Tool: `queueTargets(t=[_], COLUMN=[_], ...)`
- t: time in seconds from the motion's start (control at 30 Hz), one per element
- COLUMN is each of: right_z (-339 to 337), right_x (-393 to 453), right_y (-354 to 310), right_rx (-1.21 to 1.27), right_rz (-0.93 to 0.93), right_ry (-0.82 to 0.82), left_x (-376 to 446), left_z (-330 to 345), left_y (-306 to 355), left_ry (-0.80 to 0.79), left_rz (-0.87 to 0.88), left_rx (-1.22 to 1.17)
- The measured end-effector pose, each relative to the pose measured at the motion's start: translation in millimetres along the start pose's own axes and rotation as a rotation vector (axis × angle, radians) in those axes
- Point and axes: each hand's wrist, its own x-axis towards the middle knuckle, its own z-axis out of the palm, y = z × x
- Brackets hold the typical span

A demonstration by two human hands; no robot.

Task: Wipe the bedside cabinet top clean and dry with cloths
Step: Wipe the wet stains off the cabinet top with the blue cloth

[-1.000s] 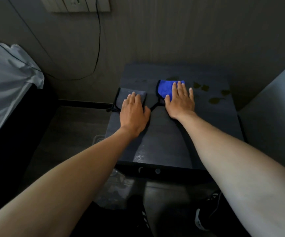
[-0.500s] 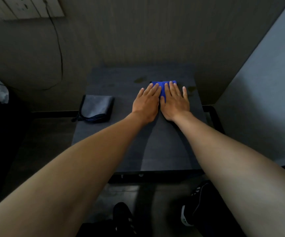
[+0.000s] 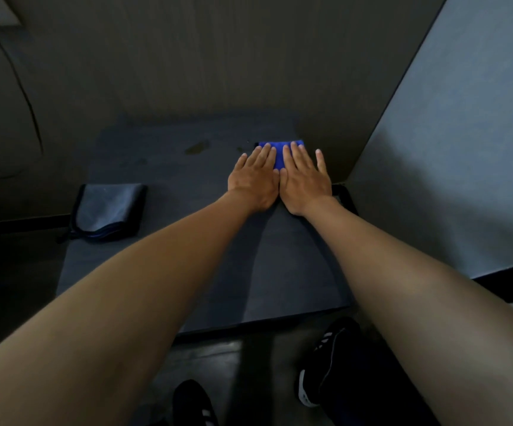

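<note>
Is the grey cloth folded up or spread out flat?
Folded. The grey cloth lies as a small neat rectangle with layered edges at its near side, untouched on the cabinet top.

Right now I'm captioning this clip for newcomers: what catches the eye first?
Two bare hands, left hand and right hand, pressed flat side by side on a bright blue cloth at the cabinet top's far right. A folded grey cloth lies on its left edge. A stain marks the far middle.

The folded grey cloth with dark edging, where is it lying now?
In the head view the folded grey cloth with dark edging lies on the left edge of the dark cabinet top, apart from both hands.
</note>
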Motion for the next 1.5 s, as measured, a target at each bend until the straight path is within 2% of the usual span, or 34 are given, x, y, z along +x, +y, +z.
queueTargets(t=[0.37, 0.47, 0.57, 0.63, 0.87, 1.0, 1.07, 1.37, 1.5], right_z=[-1, -1, 0, -1, -6, -8, -9, -11, -17], right_x=[32, 41, 47, 50, 64, 70, 71, 73, 79], right_y=[15, 7, -3, -12, -80, -122, -141, -208, -229], right_rx=[0.001, 0.018, 0.042, 0.041, 0.068, 0.088, 0.088, 0.086, 0.08], right_rz=[-0.018, 0.006, 0.02, 0.015, -0.038, -0.059, -0.078, -0.128, -0.138], right_ry=[-0.013, -0.016, 0.006, 0.011, 0.027, 0.023, 0.015, -0.012, -0.08], left_x=[32, 31, 21, 12, -19, -32, -36, -55, -59], left_z=[-8, -11, -13, -14, -13, -15, -15, -25, -38], left_y=[3, -11, -39, -63, -121, -138, -146, -198, -212], left_ry=[-0.005, 0.083, 0.214, 0.243, 0.245, 0.206, 0.149, 0.14, 0.114], left_rz=[-0.012, 0.026, -0.054, -0.113, -0.209, -0.018, 0.005, -0.054, -0.104], left_rx=[0.062, -0.009, -0.125, -0.171, -0.212, -0.131, -0.058, 0.019, 0.038])
